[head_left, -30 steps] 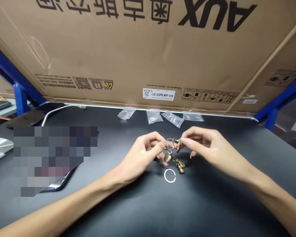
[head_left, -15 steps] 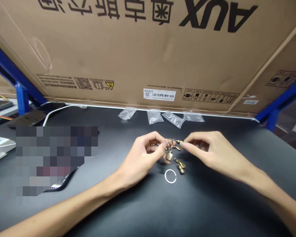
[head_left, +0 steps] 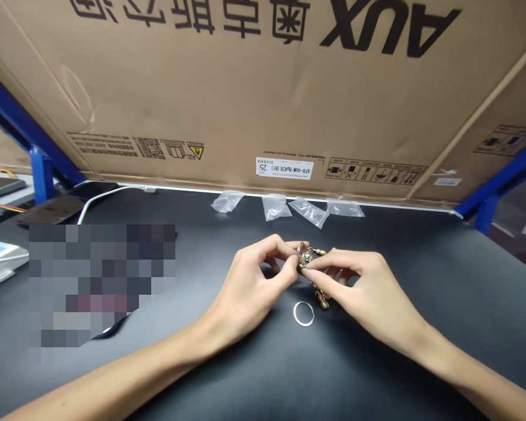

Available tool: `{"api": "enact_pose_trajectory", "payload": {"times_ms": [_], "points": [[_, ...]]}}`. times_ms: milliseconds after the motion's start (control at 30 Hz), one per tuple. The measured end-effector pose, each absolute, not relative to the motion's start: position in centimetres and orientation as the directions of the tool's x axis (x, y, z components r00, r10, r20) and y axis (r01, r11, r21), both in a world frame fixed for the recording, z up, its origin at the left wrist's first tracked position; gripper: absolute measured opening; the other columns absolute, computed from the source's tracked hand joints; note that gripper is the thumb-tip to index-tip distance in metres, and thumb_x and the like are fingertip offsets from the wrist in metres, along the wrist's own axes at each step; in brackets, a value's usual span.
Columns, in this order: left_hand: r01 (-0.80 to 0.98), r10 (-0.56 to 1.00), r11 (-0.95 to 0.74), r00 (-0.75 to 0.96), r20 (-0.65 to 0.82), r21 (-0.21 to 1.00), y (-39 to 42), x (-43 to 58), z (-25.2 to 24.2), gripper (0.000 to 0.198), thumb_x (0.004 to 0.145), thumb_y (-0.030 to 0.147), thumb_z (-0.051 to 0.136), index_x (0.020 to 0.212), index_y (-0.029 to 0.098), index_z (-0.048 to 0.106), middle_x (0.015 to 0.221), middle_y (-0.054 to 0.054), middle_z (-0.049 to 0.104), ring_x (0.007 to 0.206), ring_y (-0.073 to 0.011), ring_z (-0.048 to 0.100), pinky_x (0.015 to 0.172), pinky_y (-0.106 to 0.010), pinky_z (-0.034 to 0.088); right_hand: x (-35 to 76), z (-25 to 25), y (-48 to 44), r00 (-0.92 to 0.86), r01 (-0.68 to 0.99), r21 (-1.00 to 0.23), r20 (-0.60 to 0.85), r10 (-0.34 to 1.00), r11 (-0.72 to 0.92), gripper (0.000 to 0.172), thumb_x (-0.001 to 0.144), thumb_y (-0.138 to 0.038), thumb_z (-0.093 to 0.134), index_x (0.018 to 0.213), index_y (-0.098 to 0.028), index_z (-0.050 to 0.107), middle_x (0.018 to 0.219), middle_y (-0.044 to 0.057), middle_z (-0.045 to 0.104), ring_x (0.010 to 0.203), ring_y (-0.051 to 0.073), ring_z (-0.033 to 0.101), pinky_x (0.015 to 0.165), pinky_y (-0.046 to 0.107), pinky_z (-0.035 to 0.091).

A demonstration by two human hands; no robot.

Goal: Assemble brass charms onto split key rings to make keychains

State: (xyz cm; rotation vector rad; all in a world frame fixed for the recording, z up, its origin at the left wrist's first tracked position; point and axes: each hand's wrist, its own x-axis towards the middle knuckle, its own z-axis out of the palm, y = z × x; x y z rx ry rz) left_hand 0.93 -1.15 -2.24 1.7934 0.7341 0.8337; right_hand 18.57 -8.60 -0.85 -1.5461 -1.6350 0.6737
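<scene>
At the far left of the frame, a dark tablet (head_left: 4, 186) sits beside thin red and yellow wires (head_left: 4, 208), with a white device (head_left: 0, 254) below them at the edge. A blue metal frame (head_left: 39, 174) rises at upper left, and a white cable (head_left: 109, 196) curves across the black worktop (head_left: 421, 280). A pixelated patch (head_left: 100, 286) covers part of the worktop left of centre, so what lies there cannot be told. A large cardboard box (head_left: 263, 88), printed with black lettering including AUX and bearing one white label (head_left: 284, 168), fills the top of the frame. Four clear plastic bags (head_left: 276, 206) lie in a row along its lower edge, near the centre.

Below them, the left hand (head_left: 258, 272) reaches in with fingers curled, pinching the brass keyring cluster (head_left: 309, 259) between thumb and fingertips. The cluster sits at centre, held between both hands, and its rings and charms are too covered by fingers to count. One split ring (head_left: 304, 314) lies alone on the worktop just below, joined to nothing. One gourd-shaped brass charm (head_left: 322, 301) hangs beneath the cluster, partly hidden. The right hand (head_left: 359, 280) pinches the cluster from the other side, thumb and fingers closed around it. At far right stands a second blue metal frame (head_left: 486, 210).
</scene>
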Motion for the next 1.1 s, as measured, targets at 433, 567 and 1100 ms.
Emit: {"api": "enact_pose_trajectory", "payload": {"times_ms": [433,567,1100], "points": [[0.277,0.593,-0.765,0.656,0.467,0.582,-0.4,0.7,-2.7,0.007,0.09,0.021,0.057,0.082,0.021,0.057,0.105,-0.004,0.072,0.101,-0.0196,0.065,0.086,-0.033,0.049,20.2,-0.6,-7.7,-0.145,0.092,-0.976,-0.212,0.967,-0.2,0.02,0.081,-0.038,0.073,0.083,-0.018,0.071,0.069,-0.002,0.058,0.058,0.009,0.045,0.051,0.021,0.033],[0.253,0.476,-0.857,0.724,0.5,0.449,0.0,0.4,-2.5,0.005,0.091,0.017,0.054,0.088,0.021,0.056,0.107,-0.003,0.073,0.097,-0.0171,0.065,0.085,-0.032,0.049,20.4,-0.6,-7.6,-0.176,-0.047,-0.96,-0.266,0.948,-0.278,0.02,0.079,-0.034,0.075,0.075,-0.016,0.068,0.073,-0.002,0.055,0.055,0.006,0.034,0.049,0.021,0.027],[0.187,0.43,-0.891,0.641,0.636,0.414,0.1,0.5,-2.5,0.012,0.084,0.007,0.057,0.084,0.019,0.057,0.1,-0.002,0.076,0.086,-0.0144,0.068,0.082,-0.03,0.053,22.1,0.1,-7.2,-0.106,-0.13,-0.954,-0.257,0.96,-0.27,0.021,0.08,-0.036,0.074,0.081,-0.015,0.068,0.071,-0.002,0.047,0.054,0.006,0.03,0.046,0.02,0.026]]}}
